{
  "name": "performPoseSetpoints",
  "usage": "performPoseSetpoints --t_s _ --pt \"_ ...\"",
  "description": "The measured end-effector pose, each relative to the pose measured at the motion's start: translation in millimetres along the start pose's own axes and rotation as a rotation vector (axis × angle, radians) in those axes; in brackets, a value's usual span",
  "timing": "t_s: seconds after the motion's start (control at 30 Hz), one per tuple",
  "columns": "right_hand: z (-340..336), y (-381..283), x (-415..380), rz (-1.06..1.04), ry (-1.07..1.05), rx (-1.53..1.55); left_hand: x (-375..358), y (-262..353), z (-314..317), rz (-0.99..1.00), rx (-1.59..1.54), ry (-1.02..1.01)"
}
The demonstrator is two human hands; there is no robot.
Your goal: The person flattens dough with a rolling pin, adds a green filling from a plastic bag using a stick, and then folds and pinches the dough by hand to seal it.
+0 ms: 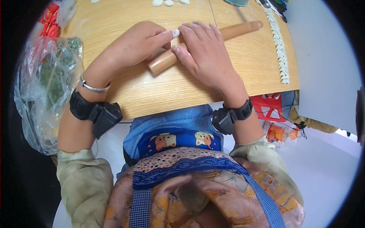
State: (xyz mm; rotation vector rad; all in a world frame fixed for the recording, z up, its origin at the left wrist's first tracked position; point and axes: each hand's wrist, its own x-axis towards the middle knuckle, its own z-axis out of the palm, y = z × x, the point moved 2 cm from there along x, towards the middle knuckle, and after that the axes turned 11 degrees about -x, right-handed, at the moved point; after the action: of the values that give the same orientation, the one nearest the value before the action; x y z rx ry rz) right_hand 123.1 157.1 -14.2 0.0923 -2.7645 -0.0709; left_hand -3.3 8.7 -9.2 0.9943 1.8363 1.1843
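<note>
One wooden rod [164, 62] lies on the counter [251, 64] under your right grip [205, 55], the nearer one, spread flat and unclenched across it, its long axis slanting away rightward from beside your curled left grip [140, 41], whose hold I cannot tell.

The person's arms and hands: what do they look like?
Each forearm wears a black strap with a boxy black device. The left wrist also has a silver bangle. Loose, pale greenish sleeves stop short of the straps. Whitish residue marks the fingers of the right hand.
</note>
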Motion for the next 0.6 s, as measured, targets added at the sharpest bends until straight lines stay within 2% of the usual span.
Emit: performPoseSetpoints --t_s 0.07,0.2,0.27,0.37,0.5,0.57,0.6 --pt "8.3 2.5 13.2 -0.010 0.022 0.002 2.4 -5.2 -1.2 0.158 0.007 0.075" --pt "9.2 5.0 12.1 -0.031 0.020 0.006 2.3 -3.0 -3.3 0.117 0.022 0.068" --pt "-0.2 3.9 -2.9 -0.021 -0.006 0.016 3.3 -4.9 -2.8 0.165 0.110 0.015" --pt "-15.0 1.0 -28.9 -0.004 -0.049 0.007 0.3 -6.1 -1.9 0.192 0.077 -0.070" --pt "-24.9 -2.2 -49.7 0.036 -0.096 -0.015 0.9 -5.0 -1.1 0.155 0.157 -0.115" --pt "-27.3 -3.9 -54.2 0.043 -0.125 -0.017 2.9 -11.8 2.4 0.200 -0.072 -0.086" --pt "-27.3 -4.1 -55.1 0.048 -0.154 -0.018 1.9 -9.3 2.1 0.200 -0.071 -0.087"
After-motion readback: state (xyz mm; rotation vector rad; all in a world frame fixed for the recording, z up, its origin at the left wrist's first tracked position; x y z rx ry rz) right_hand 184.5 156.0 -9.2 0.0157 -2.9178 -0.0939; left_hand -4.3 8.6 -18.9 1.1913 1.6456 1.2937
